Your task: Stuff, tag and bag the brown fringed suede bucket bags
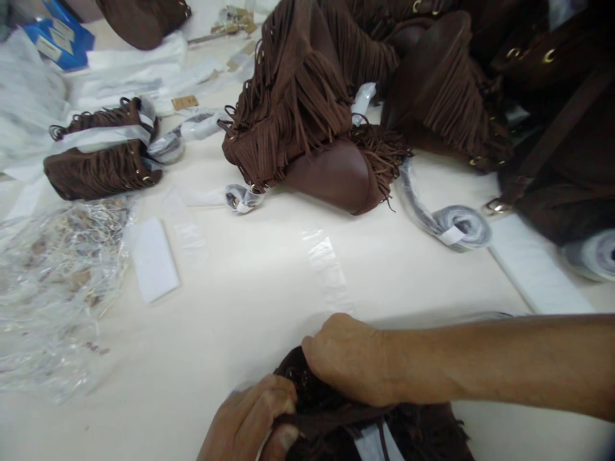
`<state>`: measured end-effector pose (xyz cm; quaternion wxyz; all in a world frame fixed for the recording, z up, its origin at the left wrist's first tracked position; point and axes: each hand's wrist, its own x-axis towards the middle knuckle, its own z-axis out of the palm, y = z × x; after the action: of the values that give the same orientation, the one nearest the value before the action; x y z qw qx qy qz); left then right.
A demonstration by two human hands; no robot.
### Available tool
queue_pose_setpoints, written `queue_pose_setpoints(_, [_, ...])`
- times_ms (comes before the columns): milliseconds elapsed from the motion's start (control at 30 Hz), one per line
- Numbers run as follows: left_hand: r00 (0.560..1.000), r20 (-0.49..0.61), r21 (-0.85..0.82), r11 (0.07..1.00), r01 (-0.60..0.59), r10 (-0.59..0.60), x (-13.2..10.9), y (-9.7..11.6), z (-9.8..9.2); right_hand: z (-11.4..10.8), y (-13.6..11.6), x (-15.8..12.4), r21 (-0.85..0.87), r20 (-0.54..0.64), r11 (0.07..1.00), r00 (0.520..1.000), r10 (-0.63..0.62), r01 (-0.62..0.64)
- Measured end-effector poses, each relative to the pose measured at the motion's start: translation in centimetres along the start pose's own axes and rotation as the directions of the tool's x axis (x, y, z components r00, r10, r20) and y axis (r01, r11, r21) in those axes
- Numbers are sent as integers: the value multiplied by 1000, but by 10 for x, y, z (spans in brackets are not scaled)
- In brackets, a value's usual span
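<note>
At the bottom of the view lies a dark brown fringed bag (331, 422), partly cut off by the frame edge. A strip of white wrapping (379, 442) shows on its front. My left hand (254, 416) grips the bag's edge, with thumb and fingers closed around it. My right hand (348, 358) reaches in from the right, its fingers curled at the bag's opening. The fingertips of the right hand are hidden by the hand itself and the bag's rim. Dark, shiny material shows inside the opening between the two hands.
Brown fringed bags (307, 109) are heaped at the back. A wrapped, coiled strap (461, 227) lies to the right. At left are a wrapped fringed bag (100, 166), a plastic bag of tangled strings (86, 256) and a folded white sheet (154, 259). Clear plastic (327, 262) lies mid-table.
</note>
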<state>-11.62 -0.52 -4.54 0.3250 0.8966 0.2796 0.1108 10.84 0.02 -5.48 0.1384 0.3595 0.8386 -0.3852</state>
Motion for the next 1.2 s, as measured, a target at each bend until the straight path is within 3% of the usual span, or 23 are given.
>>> queue_pose_setpoints(200, [998,-50,71,997,-38,41,7,-3,0,2,22,-12,31,-97,995,991,-89,93])
queue_pose_setpoints(433, [1000,16,172,985,16,-19,13,6,-10,-2,50,-28,129,-117,951,957,-266,280])
queue_pose_setpoints(633, [993,95,108,992,63,-73,12,-1,1,2,62,-29,147,-106,935,945,-310,323])
queue_pose_setpoints(767, [964,176,122,976,178,-198,12,-3,2,-8,55,-41,138,-96,974,982,-165,177])
queue_pose_setpoints(833, [962,175,155,971,184,-210,13,1,-2,-14,43,-60,197,-189,978,981,-34,72])
queue_pose_setpoints(900, [975,144,202,970,138,-169,14,9,-6,-15,27,-84,281,-300,960,951,68,20])
queue_pose_setpoints(1033, [987,85,192,975,116,-134,19,23,4,10,6,-114,307,-392,952,908,145,-20])
queue_pose_setpoints(1200, [962,153,102,972,211,-225,26,29,24,48,2,-107,204,-461,962,849,259,-183])
